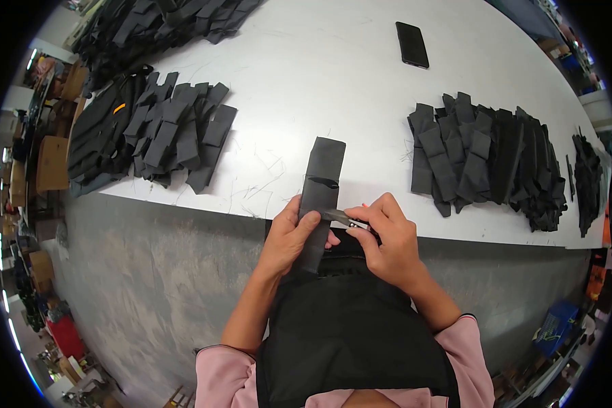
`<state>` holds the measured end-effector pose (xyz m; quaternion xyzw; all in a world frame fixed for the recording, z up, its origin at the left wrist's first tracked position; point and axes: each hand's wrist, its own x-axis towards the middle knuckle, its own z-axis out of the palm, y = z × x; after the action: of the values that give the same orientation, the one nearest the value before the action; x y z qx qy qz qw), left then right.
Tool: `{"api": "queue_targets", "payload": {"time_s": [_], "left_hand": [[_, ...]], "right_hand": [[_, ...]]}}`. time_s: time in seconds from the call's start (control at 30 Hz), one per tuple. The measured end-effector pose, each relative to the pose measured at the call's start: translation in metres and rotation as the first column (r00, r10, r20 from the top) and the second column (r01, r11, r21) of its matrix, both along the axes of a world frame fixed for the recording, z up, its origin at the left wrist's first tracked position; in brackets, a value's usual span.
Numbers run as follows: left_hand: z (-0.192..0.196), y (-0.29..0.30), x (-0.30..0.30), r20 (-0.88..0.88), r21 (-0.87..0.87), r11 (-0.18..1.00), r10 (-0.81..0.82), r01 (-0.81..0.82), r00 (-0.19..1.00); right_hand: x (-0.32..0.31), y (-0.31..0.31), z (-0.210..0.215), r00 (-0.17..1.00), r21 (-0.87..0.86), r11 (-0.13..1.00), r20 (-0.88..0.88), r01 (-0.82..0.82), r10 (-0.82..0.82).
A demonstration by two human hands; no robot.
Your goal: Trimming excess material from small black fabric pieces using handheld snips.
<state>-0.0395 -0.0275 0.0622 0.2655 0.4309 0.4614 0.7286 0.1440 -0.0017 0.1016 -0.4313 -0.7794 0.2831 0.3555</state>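
The black fabric strip (319, 194) lay at the tabletop's (306, 75) near edge, its long axis running twelve to six; the left hand (289, 238) closed its grip on the lower end, nearer; the right hand (387, 238), at three o'clock, pinched small snips (343, 218) pointing toward nine at the strip; stacks of black pieces (486, 160) lay at two, another pile (177, 129) at ten, a phone (412, 44) at one.

Fabric strip (319, 187) held at frame centre over table (306, 75) edge, piles (173, 129) placed left, stack (486, 163) right, phone (412, 44) laid at top.
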Motion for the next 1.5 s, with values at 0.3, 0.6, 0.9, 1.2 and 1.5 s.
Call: {"api": "queue_targets", "payload": {"time_s": [0.3, 0.6, 0.9, 1.2, 1.5], "left_hand": [[0.004, 0.0, -0.003, -0.077, -0.006, 1.0, 0.019, -0.019, 0.997], [0.006, -0.001, -0.013, -0.172, -0.025, 0.985, -0.17, 0.168, 0.97], [0.015, 0.002, -0.018, -0.225, -0.063, 0.952, -0.307, 0.301, 0.925], [0.017, 0.004, -0.018, -0.293, -0.043, 0.913, -0.4, 0.406, 0.869], [0.02, 0.005, -0.015, -0.401, -0.089, 0.931, -0.358, 0.353, 0.843]], "right_hand": [[-0.004, 0.003, 0.003, 0.993, -0.105, 0.991, 0.08, -0.084, 0.092], [-0.004, 0.006, -0.007, 0.989, -0.223, 0.97, -0.13, -0.094, 0.066], [0.002, 0.012, -0.004, 0.975, -0.123, 0.972, 0.064, -0.203, 0.211], [0.002, 0.017, -0.004, 0.955, -0.151, 0.945, 0.022, -0.29, 0.296], [0.005, 0.007, -0.009, 0.986, -0.205, 0.965, -0.063, -0.162, 0.152]]}}
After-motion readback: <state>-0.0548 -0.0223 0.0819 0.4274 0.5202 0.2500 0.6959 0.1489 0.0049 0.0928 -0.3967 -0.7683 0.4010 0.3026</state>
